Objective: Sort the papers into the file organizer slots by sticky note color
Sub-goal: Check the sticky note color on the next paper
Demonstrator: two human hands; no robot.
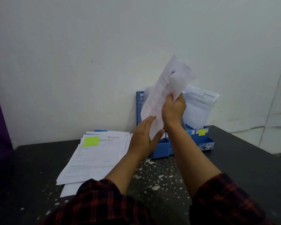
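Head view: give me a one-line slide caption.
Right hand grips a sheet above the blue file organizer, left hand steadying it.

No wording can be read anywhere. The sheet (167,95) gripped by the right hand (173,109) bears a round dark emblem above the fingers, letters blurred. The top page of the stack (96,156), left of the left hand (143,140), carries an illegible letterhead.
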